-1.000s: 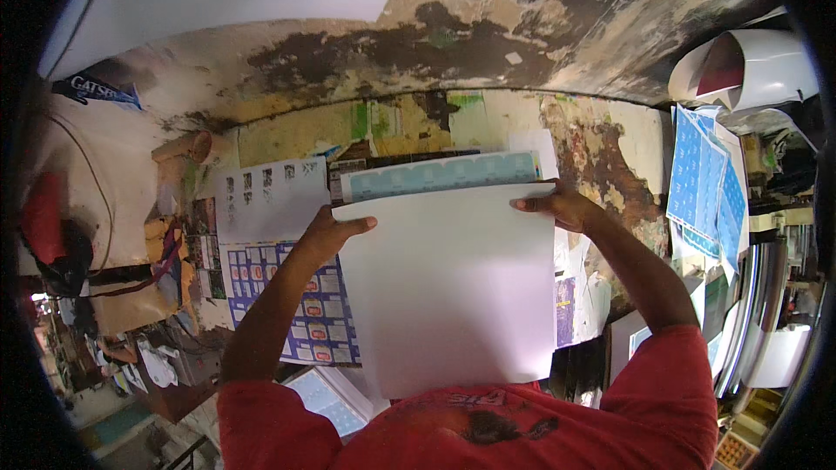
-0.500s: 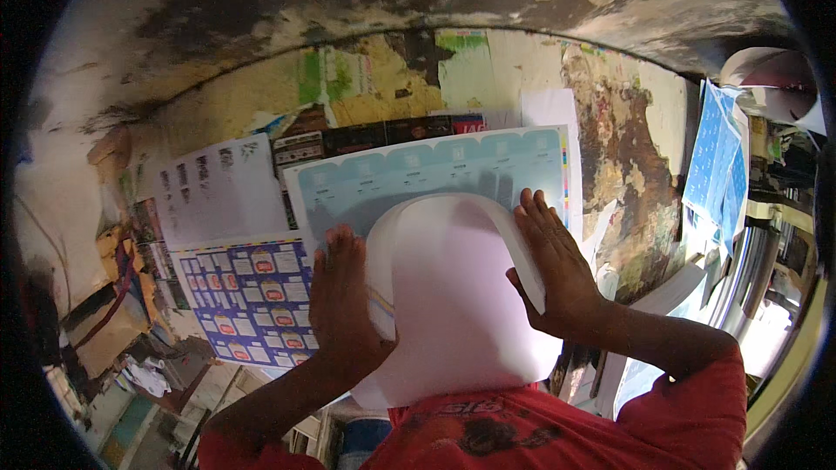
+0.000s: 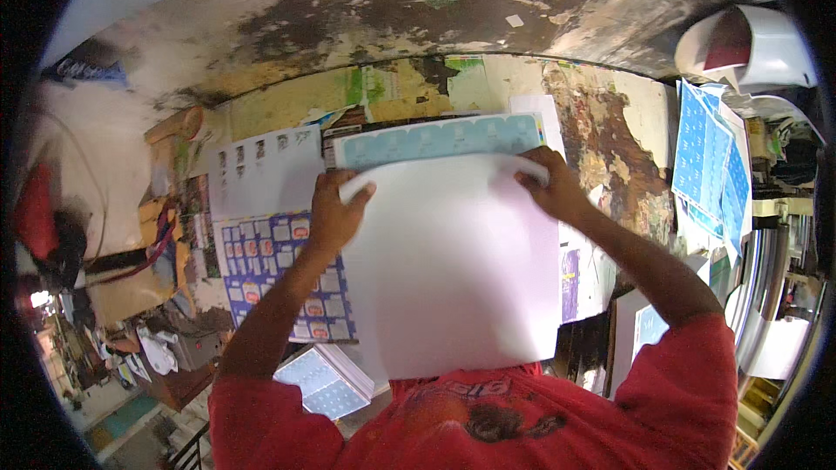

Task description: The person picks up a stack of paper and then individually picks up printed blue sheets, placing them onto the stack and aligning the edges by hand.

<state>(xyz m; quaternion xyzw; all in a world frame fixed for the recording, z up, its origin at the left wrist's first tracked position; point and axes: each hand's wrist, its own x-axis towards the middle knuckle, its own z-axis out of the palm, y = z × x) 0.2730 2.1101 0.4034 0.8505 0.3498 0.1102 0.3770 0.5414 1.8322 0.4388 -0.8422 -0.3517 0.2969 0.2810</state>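
White stack: a thick stack of large white sheets (image 3: 453,270) lay flat on the worn, paint-stained table (image 3: 610,113), its near edge at the person's red shirt and its far edge curled upward.
Left hand: the left hand (image 3: 335,213) sat at the far-left corner of the white stack, fingers curled over the lifted edge and pinching it.
Right hand: the right hand (image 3: 549,187) was at the far-right corner of the white stack, fingers closed over the same rolled edge; whether the thumb was underneath could not be told.
Beyond the stack: a pale blue printed sheet (image 3: 440,137) showed just past the far edge of the white stack, partly covered by it.
Left of the stack: a sheet of small blue-and-red labels (image 3: 261,261) lay just beside the white stack, with a white sheet of small pictures (image 3: 261,178) further off on that side.
Right of the stack: loose blue printed sheets (image 3: 705,165) hung well apart from it.
Risk, slipping: with only the far corners pinched, the sheets could fan apart and slide off square.
Risk, creasing: the rolled edge might kink under a tighter squeeze.
Risk, dragging: the blue sheet beneath could be pulled askew with the stack.
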